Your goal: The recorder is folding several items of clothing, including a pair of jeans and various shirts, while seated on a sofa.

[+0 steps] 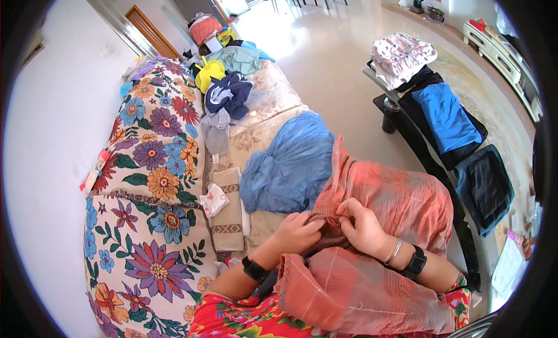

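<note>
A red and grey plaid cloth garment (392, 194) lies spread over my lap and bunches up between my hands. My left hand (298, 233) grips a gathered fold of it. With thumb and fingers, my right hand (364, 227) pinches the same gathered part a little to the right. Whether that part is a knot, a button or a seam I cannot tell. Just beyond the plaid cloth, a crumpled blue cloth (290, 163) rests on the sofa seat (257, 139), touching it.
Floral cushions (157, 268) line the sofa back at left. A folded beige towel (226, 216), a crumpled white wrapper (214, 200) and a navy garment (231, 94) lie on the seat. At right, a low table (401, 128) bears folded blue clothing (447, 115), dark clothing (484, 187) and a patterned white garment (401, 57).
</note>
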Motion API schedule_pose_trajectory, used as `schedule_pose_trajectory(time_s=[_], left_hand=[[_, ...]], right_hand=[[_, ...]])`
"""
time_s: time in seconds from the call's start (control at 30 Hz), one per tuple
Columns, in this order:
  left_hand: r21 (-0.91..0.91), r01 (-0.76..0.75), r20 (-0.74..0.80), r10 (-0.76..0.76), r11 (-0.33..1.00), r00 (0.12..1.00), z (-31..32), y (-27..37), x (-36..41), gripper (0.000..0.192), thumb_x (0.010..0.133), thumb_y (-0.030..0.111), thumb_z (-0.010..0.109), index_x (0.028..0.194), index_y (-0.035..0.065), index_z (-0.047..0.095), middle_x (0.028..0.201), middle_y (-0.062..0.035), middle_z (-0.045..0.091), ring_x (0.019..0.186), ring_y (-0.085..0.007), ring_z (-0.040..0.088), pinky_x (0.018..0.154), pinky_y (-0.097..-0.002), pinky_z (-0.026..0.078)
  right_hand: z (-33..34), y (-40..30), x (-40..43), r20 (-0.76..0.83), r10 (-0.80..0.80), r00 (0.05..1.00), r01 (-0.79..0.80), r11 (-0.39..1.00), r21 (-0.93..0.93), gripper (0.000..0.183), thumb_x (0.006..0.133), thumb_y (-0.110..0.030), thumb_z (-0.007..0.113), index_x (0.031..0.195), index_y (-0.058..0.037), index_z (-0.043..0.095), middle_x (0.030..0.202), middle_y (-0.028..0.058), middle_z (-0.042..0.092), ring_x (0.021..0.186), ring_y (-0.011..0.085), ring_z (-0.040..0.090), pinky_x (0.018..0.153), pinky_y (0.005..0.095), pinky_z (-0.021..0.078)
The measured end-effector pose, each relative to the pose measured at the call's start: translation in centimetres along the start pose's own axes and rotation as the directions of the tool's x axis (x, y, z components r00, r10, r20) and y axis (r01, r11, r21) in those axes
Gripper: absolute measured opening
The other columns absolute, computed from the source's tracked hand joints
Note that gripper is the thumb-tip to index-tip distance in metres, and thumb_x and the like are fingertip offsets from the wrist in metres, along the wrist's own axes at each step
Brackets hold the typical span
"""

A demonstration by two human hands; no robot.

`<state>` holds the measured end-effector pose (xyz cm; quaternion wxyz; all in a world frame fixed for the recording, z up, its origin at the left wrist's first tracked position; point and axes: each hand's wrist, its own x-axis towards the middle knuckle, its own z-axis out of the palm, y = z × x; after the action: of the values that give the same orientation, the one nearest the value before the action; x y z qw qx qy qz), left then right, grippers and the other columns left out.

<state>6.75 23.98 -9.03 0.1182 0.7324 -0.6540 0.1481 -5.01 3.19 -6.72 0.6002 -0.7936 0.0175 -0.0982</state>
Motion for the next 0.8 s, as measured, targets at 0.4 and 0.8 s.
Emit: schedule_pose_trajectory(time_s=[0.4,0.8], left_hand=[[-0.761,0.462,0.649,-0.563,-0.456,0.512,4.7,2.1,0.1,0.033,0.092,0.017,0.063,0.120,-0.0004,0.058,0.119,-0.0109,0.061,0.103,-0.0190,0.062,0.086,-0.0316,0.051],[-0.322,0.536,0.944,-0.305,-0.780,0.123,9.2,-4.1,-3.5,0.028,0.087,0.014,0.066,0.113,0.0020,0.068,0.110,-0.0081,0.071,0.097,-0.0227,0.068,0.086,-0.0376,0.055]], right_hand=[[0.5,-0.8,-1.3,0.735,-0.123,0.667,0.003,0.987,0.163,0.052,0.095,-0.022,0.064,0.140,-0.0020,0.048,0.129,0.0147,0.059,0.119,0.0221,0.056,0.100,0.0359,0.0461],[-23.1,9.7,-20.8,-0.420,0.684,0.596,-0.775,0.353,-0.524,0.060,0.099,-0.051,0.047,0.098,0.0044,0.068,0.086,0.0210,0.069,0.079,0.0324,0.066,0.075,0.0415,0.0528]])
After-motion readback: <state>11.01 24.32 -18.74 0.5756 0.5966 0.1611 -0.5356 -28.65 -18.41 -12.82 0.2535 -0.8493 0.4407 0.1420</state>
